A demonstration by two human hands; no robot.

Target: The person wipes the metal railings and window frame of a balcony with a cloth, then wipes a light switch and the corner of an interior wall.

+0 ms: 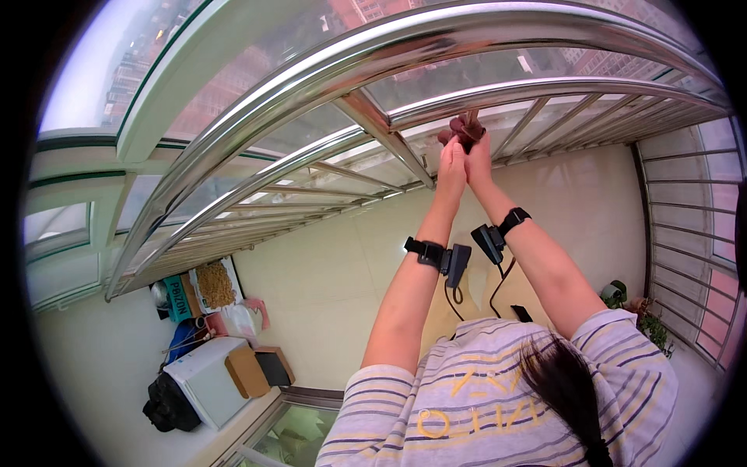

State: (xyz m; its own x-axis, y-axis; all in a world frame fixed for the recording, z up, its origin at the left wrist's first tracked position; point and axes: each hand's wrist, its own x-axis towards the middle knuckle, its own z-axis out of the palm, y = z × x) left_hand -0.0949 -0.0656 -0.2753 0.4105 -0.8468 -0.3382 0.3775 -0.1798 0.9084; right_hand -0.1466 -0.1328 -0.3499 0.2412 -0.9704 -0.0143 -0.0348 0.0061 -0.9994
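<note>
Both arms reach forward to a stainless steel balcony railing (455, 108). A dark maroon cloth (465, 129) is bunched around one of its thin upright bars, just under the lower of the two horizontal rails. My left hand (451, 164) presses the cloth from the left, with its fingers pointing up. My right hand (480, 156) grips the cloth from the right, close against the left one. Part of the bar is hidden by the cloth and fingers. Each forearm wears a black strap with a small black device, and cables hang from these.
A thick curved handrail (373, 55) runs above the lower rail, with window panes beyond. At the left stand a white cabinet (204, 379), a black bag (169, 403), cardboard boxes (248, 370) and a tray of brown granular material (216, 286). Potted plants (650, 330) are at the right.
</note>
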